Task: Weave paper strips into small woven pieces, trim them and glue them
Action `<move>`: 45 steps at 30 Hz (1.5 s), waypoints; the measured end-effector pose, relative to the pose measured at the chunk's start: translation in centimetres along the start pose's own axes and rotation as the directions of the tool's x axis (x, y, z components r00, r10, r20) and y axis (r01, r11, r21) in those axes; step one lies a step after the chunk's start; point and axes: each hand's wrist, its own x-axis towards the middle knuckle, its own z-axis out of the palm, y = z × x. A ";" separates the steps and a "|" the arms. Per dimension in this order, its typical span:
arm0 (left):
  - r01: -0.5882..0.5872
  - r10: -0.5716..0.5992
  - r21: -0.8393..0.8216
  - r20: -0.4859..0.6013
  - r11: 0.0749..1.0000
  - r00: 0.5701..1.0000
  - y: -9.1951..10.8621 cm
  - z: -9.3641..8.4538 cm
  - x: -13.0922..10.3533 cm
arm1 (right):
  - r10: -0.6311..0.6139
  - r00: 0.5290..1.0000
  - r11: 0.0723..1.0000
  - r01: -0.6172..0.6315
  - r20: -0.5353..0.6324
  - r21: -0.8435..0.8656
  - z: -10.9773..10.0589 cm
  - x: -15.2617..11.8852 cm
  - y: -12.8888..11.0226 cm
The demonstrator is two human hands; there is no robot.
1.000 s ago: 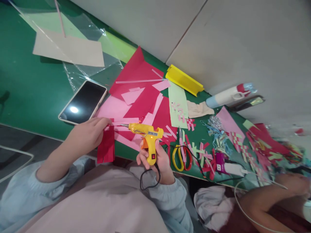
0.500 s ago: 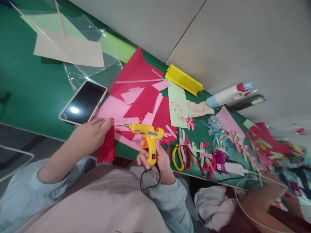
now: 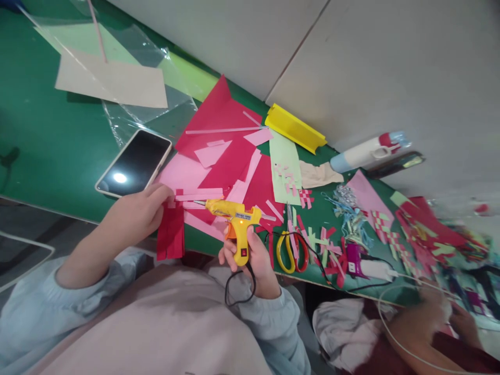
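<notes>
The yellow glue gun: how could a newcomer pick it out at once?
Find the spread of red and pink paper sheets on the green table. At its near edge, the person's right hand holds the yellow, pistol-shaped glue gun. Its metal nozzle and orange trigger set it apart from the yellow trough-like piece and yellow-and-red-handled scissors.

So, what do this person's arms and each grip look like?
The left grip and right grip are bare human hands, with no gloves. The left sleeve and right sleeve are loose, plain light blue, gathered at the cuffs. More of the left forearm is uncovered than the right.
</notes>
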 end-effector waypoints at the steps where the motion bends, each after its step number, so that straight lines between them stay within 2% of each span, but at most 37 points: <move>1: -0.005 0.005 0.009 -0.001 1.000 1.000 0.0 0.1 -0.1 | -0.020 1.000 1.000 0.019 -0.013 -0.023 0.0 -0.1 0.1; 4: -0.053 0.055 0.050 -0.038 0.997 0.998 -0.3 0.5 -0.5 | -0.074 0.996 0.991 0.068 -0.054 -0.112 0.0 -0.2 0.4; 8: -0.153 0.158 0.051 -0.120 0.987 0.980 -0.8 1.4 -1.1 | -0.079 0.994 0.982 0.063 -0.081 -0.178 0.1 -0.5 0.8; 12: -0.199 0.197 0.009 -0.190 0.980 0.962 -1.0 1.8 -1.7 | -0.106 0.990 0.988 0.094 -0.091 -0.126 0.4 -1.0 0.2; 18: -0.191 0.172 -0.036 -0.296 0.981 0.940 -0.6 1.7 -1.9 | -0.166 0.979 0.986 0.161 -0.117 -0.048 0.5 -2.1 -2.6; 23: -0.210 0.180 -0.065 -0.307 0.976 0.935 -0.5 1.7 -1.7 | -0.280 0.947 0.957 0.264 -0.158 -0.118 0.3 -3.0 -5.0; 27: -0.176 0.145 -0.079 -0.299 0.981 0.943 -0.3 1.6 -1.6 | -0.358 0.902 0.926 0.310 -0.242 -0.215 0.4 -4.1 -6.3; 31: -0.077 0.057 -0.098 -0.186 0.992 0.981 0.1 1.3 -1.5 | -0.400 0.854 0.911 0.331 -0.333 -0.246 0.3 -6.0 -7.4; 34: -0.058 0.046 -0.086 -0.135 0.995 0.990 0.2 1.2 -1.5 | -0.392 0.837 0.912 0.300 -0.381 -0.280 -0.2 -7.1 -7.8; 37: -0.071 0.065 -0.035 -0.153 0.997 0.986 0.1 1.5 -1.6 | -0.291 0.877 0.937 0.182 -0.381 -0.298 -0.8 -7.0 -7.2; 41: -0.083 0.085 0.027 -0.132 0.996 0.988 0.2 1.7 -1.8 | -0.125 0.965 0.972 0.073 -0.232 -0.223 -1.2 -5.5 -5.1; 45: -0.071 0.074 0.043 -0.082 0.997 0.994 0.4 1.7 -1.6 | -0.068 0.982 0.986 0.040 -0.175 -0.162 -0.9 -4.0 -3.2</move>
